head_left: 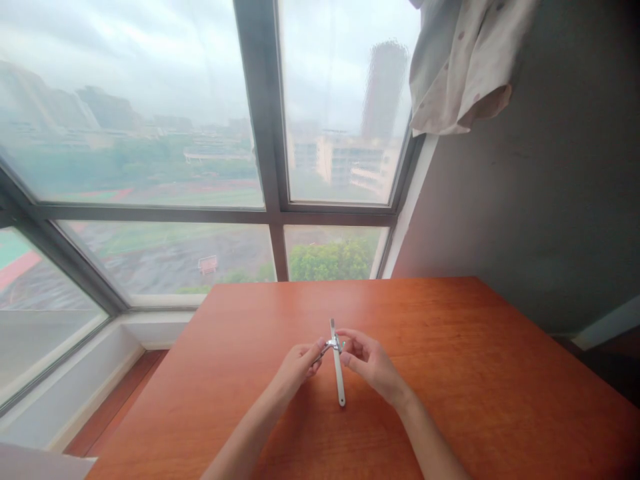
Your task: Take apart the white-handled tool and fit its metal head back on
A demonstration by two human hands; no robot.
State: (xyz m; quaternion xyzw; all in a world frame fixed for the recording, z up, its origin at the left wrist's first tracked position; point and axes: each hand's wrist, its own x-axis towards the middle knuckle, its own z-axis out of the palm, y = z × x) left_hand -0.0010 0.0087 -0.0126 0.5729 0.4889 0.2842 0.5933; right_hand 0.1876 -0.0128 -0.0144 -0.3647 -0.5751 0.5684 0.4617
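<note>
Windows [150,100]: large panes in a dark frame [267,133], slanting away beyond the far and left edges of the wooden counter [450,320]; through them show hazy buildings, green and red ground, a cloudy sky, and a leafy tree [333,260] just past the counter's far edge.
Floor [117,400]: a strip of reddish-brown boards with a pale border, lower than the counter, beside its left edge.
Left hand [297,365]: over the middle of the counter, thumb and fingers pinching the left arm of a small metal piece.
Metal piece [332,345]: shiny, set across the upper part of a pale bar, above the middle of the counter; its finer shape is too small to make out.
Bar [340,383]: long, narrow, between the two hands, one end towards the counter's far edge, the other, with a dark hole, towards the near edge; whether it touches the counter, I cannot tell.
Right hand [373,360]: over the middle of the counter, fingers curled close to the metal piece's right side; whether they pinch it, I cannot tell.
Garment [460,67]: pale, buttoned, hanging high beyond the counter's far edge.
Wall [515,213]: grey, shadowy, behind the counter's right side.
</note>
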